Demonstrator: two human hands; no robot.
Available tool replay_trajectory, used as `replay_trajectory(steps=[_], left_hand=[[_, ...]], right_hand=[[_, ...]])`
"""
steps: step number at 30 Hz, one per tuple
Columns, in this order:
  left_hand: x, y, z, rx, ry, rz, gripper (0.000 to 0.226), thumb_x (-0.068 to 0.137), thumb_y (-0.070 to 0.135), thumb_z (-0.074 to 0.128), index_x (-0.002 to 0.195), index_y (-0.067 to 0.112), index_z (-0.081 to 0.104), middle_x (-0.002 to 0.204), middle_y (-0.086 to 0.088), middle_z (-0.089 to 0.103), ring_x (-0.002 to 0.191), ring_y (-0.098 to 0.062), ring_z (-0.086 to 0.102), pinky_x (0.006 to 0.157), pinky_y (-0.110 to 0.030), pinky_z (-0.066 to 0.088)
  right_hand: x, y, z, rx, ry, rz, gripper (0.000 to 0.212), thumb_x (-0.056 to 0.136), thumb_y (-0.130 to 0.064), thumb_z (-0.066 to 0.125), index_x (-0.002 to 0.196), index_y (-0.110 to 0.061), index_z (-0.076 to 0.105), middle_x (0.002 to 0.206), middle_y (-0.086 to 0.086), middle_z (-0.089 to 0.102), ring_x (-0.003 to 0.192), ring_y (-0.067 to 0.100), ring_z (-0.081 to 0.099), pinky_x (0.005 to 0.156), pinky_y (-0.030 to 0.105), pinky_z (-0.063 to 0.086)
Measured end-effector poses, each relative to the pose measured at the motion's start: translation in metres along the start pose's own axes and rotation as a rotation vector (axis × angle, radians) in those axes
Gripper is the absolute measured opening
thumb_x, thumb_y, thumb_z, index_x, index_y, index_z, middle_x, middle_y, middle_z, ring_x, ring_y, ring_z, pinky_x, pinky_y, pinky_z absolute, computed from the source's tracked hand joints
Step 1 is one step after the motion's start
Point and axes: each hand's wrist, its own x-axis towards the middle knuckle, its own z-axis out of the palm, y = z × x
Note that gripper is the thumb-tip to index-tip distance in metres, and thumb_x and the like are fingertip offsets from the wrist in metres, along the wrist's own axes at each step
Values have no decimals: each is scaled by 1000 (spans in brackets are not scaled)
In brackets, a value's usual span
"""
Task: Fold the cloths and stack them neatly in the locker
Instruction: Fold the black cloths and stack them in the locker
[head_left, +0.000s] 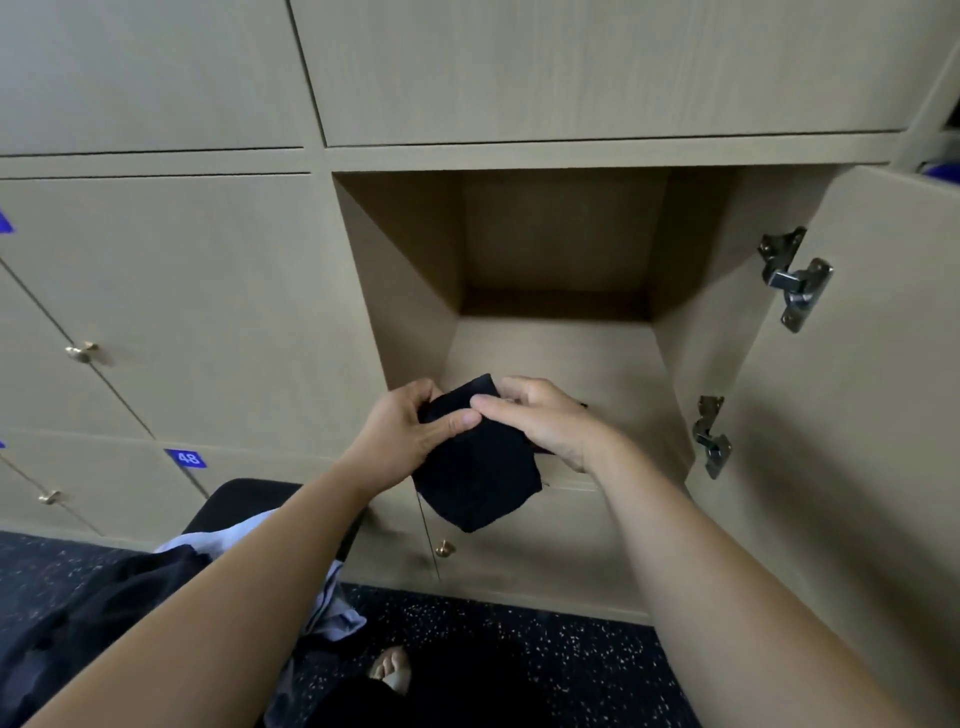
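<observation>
Both hands are up at the mouth of the locker (550, 353). The left hand (410, 428) and right hand (545, 423) each pinch the top edge of the dark cloth (478, 483), fingers (498, 402) curled onto it and meeting in the middle. The cloth hangs below the fingers in a small, part-folded bundle, lower corner drooping free. It's in the air, just short of the locker floor, which lies beyond the fingers.

Now the risks, as I read them. The grip is all at the top, so that loose bottom could fall open and undo the fold as it goes forward. The dangling corner could also catch the locker's front lip, right beneath the fingers, and drag the bundle crooked. Set down skewed, it would make a poor base for anything stacked on it.

More clothes wait in a heap (171, 587) below and left of the fingers. The open door (872, 415) stands off to their right.
</observation>
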Motion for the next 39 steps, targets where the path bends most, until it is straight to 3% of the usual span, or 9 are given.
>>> replay_trajectory(steps=[2,5,9,14,20,25,28,32,39], left_hand=[[4,-5,9,-96,58,-30,39,78,41,73,81,10,50,69,6,62,63,-4,62,51,-16,45],[10,-11,24,-244,130,-114,36,82,43,69,85,12,50,77,1,65,69,-9,65,55,-18,48],[19,-14,47,-304,191,-182,58,76,61,60,96,7,52,91,-10,68,84,-26,67,70,-39,56],[33,-25,68,-254,216,-252,57,91,61,43,98,8,62,97,-18,69,93,-35,65,85,-51,53],[45,-46,78,-47,189,-236,38,101,34,49,74,8,58,66,-4,60,66,-20,53,61,-31,43],[57,-61,97,-46,331,-316,42,104,31,38,79,2,56,77,-15,61,78,-32,57,71,-38,45],[61,-73,113,-126,316,-351,42,105,35,36,88,4,61,86,-17,67,87,-34,63,79,-45,51],[62,-85,128,-209,302,-390,45,103,42,37,94,7,64,90,-14,69,90,-31,65,82,-45,51],[101,-87,128,-200,139,-291,17,98,27,57,95,13,67,87,-2,74,87,-22,70,77,-36,56]], right_hand=[[-5,12,-7,40,8,33,28,86,-44,67,91,-17,64,86,-7,72,83,10,68,72,26,53],[-9,39,-12,77,35,154,41,83,-42,70,108,-10,64,96,-4,74,89,8,70,84,27,56],[-4,69,-9,256,227,165,46,83,-28,75,117,-14,48,116,7,58,98,15,65,87,37,57],[4,91,-10,377,485,63,24,84,-3,70,92,-16,52,90,9,56,80,20,60,81,46,53],[12,102,-35,234,519,50,22,85,-1,68,79,-18,56,80,7,62,72,18,57,68,29,44],[19,116,-36,248,565,107,14,87,-2,65,87,-13,56,79,0,55,70,11,50,59,13,39],[14,134,-27,578,549,284,39,79,-11,77,110,-12,53,101,0,61,84,15,63,75,26,53],[9,151,-22,562,477,425,22,78,-15,79,89,-19,60,83,-3,69,55,10,52,54,23,47],[42,150,-57,238,725,142,37,83,-12,74,117,-11,59,102,6,64,85,11,62,70,16,49]])
